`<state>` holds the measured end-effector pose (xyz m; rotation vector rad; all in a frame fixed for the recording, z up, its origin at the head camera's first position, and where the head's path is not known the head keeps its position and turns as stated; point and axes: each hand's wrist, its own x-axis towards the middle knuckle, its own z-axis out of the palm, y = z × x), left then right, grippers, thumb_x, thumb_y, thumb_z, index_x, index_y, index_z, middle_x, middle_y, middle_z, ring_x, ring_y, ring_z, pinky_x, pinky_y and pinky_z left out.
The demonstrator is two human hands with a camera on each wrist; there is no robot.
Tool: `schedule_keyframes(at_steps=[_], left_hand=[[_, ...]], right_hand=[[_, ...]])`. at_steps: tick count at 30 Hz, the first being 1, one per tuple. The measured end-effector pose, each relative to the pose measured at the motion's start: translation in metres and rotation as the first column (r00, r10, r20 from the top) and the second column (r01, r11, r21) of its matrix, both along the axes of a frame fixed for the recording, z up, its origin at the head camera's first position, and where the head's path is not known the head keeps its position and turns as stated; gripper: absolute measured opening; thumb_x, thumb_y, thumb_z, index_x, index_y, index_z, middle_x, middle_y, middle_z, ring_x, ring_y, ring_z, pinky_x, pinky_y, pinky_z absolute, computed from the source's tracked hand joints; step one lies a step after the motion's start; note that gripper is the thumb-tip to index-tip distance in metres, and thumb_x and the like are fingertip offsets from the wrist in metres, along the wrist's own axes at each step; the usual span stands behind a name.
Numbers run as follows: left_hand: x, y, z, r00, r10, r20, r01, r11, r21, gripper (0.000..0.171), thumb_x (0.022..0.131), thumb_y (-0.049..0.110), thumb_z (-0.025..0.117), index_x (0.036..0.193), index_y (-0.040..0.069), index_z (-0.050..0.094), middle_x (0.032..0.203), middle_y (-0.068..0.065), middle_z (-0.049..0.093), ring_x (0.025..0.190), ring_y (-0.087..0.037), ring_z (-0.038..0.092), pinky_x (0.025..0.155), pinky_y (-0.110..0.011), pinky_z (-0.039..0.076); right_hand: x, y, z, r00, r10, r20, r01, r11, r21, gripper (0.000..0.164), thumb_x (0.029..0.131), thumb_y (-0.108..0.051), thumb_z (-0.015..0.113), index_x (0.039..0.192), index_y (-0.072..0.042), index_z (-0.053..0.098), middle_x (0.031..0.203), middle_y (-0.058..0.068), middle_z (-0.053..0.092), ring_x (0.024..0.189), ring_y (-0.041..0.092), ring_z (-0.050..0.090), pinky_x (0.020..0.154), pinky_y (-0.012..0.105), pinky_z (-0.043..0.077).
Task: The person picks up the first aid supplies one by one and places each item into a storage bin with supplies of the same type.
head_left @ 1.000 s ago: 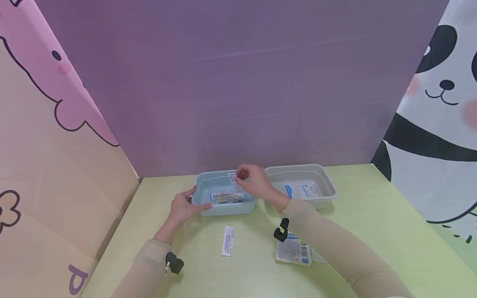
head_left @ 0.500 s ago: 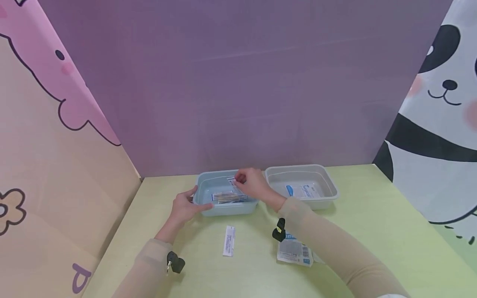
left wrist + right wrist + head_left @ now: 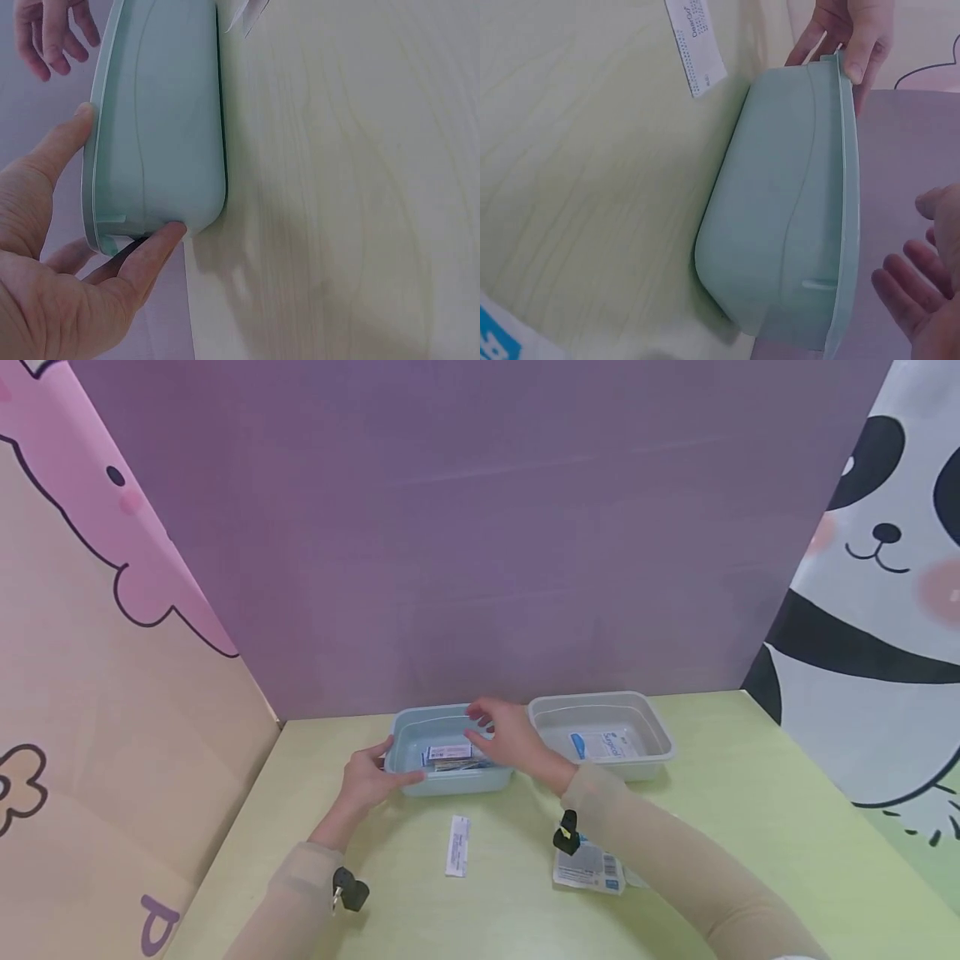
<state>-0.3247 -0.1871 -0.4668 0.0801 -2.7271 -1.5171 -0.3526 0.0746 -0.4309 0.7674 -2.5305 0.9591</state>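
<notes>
My left hand (image 3: 372,775) grips the left end of a light blue plastic bin (image 3: 459,786). In the left wrist view its thumb (image 3: 71,131) lies on the rim and other fingers touch the end wall. Over the bin's right side hovers my right hand (image 3: 512,737), fingers parted and loosely bent, holding nothing. Inside the bin, a small white packet (image 3: 450,752) with blue print rests across a bundle of thin sticks (image 3: 456,765) in clear wrapping. Another white printed packet (image 3: 457,846) lies on the table in front of the bin.
A grey-white bin (image 3: 651,766) stands right of the blue one, with a white and blue packet (image 3: 600,744) labelled "Surgical" inside. Beneath my right forearm lies another printed packet (image 3: 588,868) on the pale table (image 3: 360,902). A purple panel (image 3: 480,543) rises behind the bins.
My right hand has let go of the small white packet, which now lies on the bundle of sticks, and its fingers have spread. The left hand keeps its hold on the bin.
</notes>
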Motion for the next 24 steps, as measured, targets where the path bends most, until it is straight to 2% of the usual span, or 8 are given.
schedule_keyframes(at_steps=[7,15,19,24], left_hand=[[0.001,-0.001,-0.001,1.0,0.005,0.006,-0.005,1.0,-0.015,0.104,0.066,0.044,0.092,0.151,0.01,0.043,0.13,-0.024,0.066,0.114,-0.031,0.068,0.078,-0.03,0.057],[0.002,-0.001,0.0,1.0,-0.004,0.006,0.004,1.0,-0.016,0.104,0.066,0.042,0.092,0.151,0.009,0.042,0.13,-0.025,0.065,0.114,-0.031,0.068,0.079,-0.031,0.057],[0.001,-0.001,0.0,1.0,-0.008,-0.004,0.008,1.0,-0.025,0.102,0.067,0.041,0.091,0.151,0.009,0.042,0.13,-0.024,0.066,0.113,-0.031,0.068,0.079,-0.032,0.057],[0.001,0.0,0.002,1.0,-0.012,-0.003,0.012,1.0,-0.028,0.103,0.066,0.042,0.091,0.151,0.009,0.042,0.128,-0.023,0.067,0.111,-0.029,0.068,0.077,-0.029,0.056]], right_hand=[[0.019,-0.002,0.0,0.988,0.126,-0.089,-0.117,0.988,0.103,0.022,0.09,-0.023,0.072,0.109,-0.013,0.068,0.103,0.005,0.074,0.091,0.017,0.069,0.081,0.035,0.06],[0.041,-0.003,0.004,0.955,0.252,-0.153,-0.218,0.953,0.21,0.014,0.09,-0.024,0.072,0.101,-0.017,0.071,0.096,-0.004,0.073,0.092,0.01,0.068,0.086,0.026,0.056],[0.052,-0.002,0.004,0.939,0.316,-0.135,-0.27,0.922,0.277,0.012,0.092,-0.028,0.07,0.101,-0.021,0.07,0.099,-0.008,0.072,0.096,0.007,0.066,0.088,0.025,0.055],[0.062,-0.001,0.004,0.93,0.358,-0.089,-0.311,0.891,0.332,0.012,0.094,-0.031,0.068,0.102,-0.023,0.07,0.102,-0.01,0.072,0.098,0.005,0.066,0.094,0.026,0.054]])
